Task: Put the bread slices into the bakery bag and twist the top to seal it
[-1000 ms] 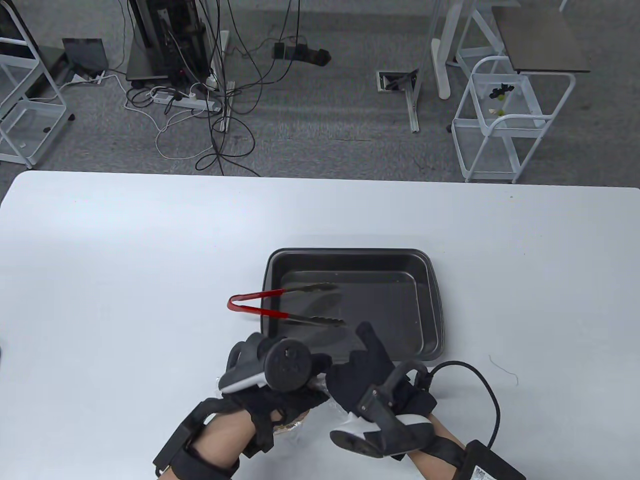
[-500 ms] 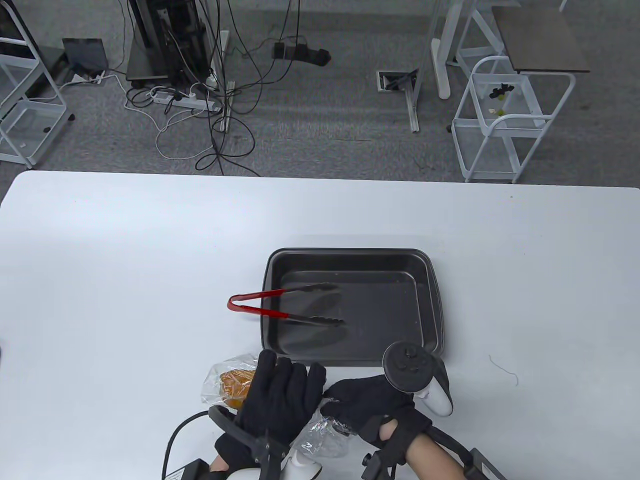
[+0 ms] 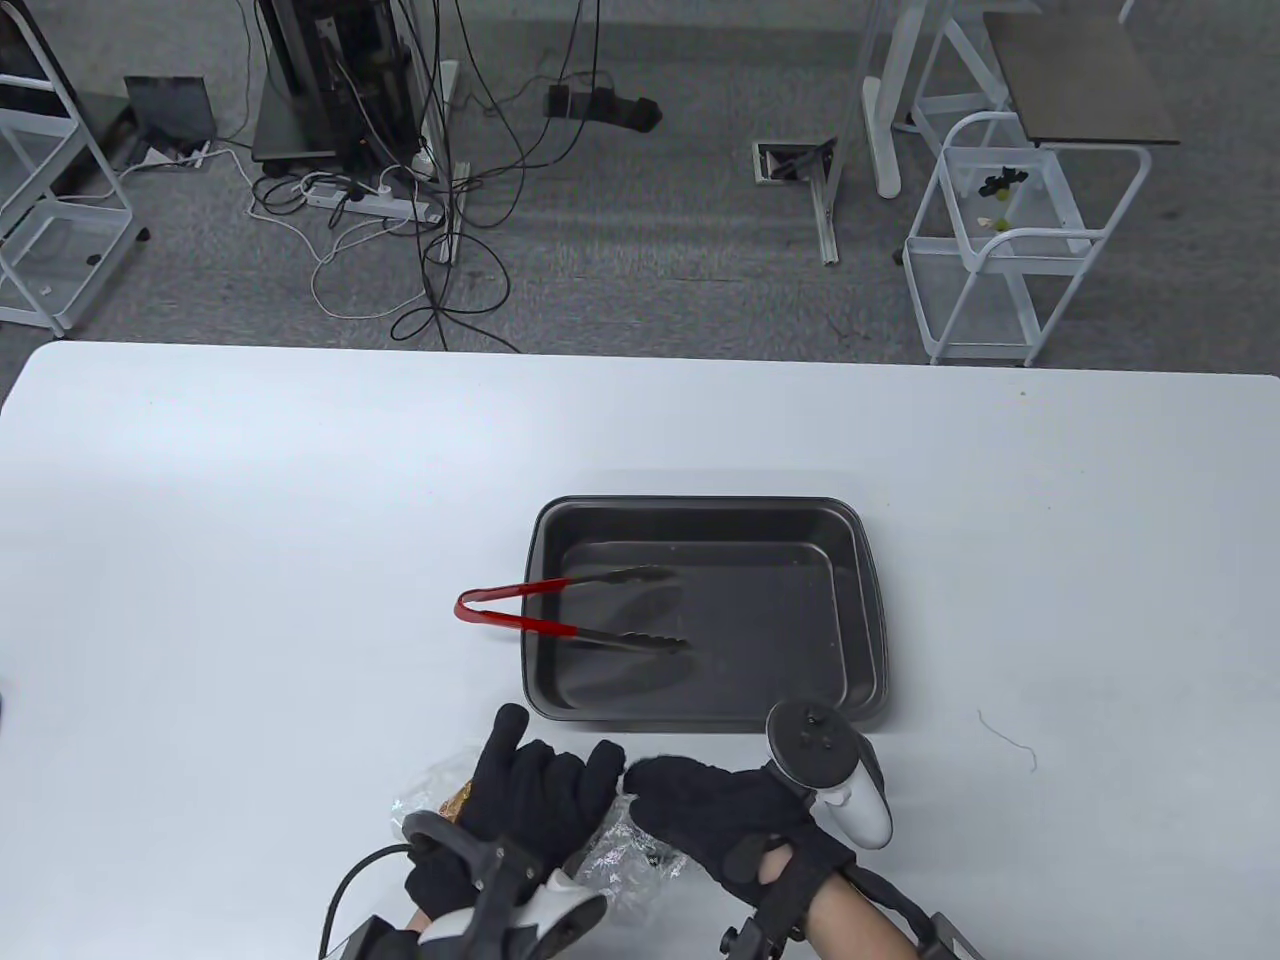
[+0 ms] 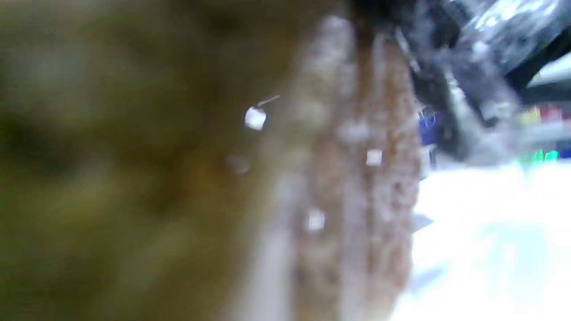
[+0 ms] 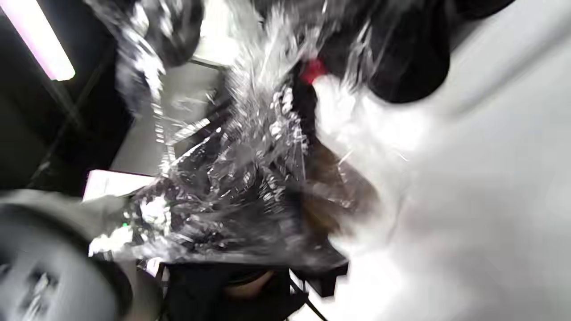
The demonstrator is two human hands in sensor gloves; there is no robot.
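Note:
The clear bakery bag (image 3: 630,865) lies crumpled at the table's front edge, between and under both hands. A brown bread slice (image 3: 458,800) shows through the plastic at the left. My left hand (image 3: 540,790) lies over the bread end, fingers bent down onto it, index finger pointing out. My right hand (image 3: 690,810) is curled in a fist on the bag's gathered top, knuckles almost touching the left fingertips. The left wrist view is a blurred close-up of the bread (image 4: 357,178). The right wrist view shows the bunched bag (image 5: 232,178) with bread (image 5: 330,196) inside.
A dark baking tray (image 3: 700,515) sits just beyond the hands. Red-handled tongs (image 3: 520,625) rest across its left rim, tips inside. A short thread (image 3: 1010,740) lies to the right. The table's front edge is right under the wrists.
Both hands rolled over from a second ago, trackers swinging round. Since half a second ago the left fingers have bent down and the bag has slid nearer, covering more of the bread.

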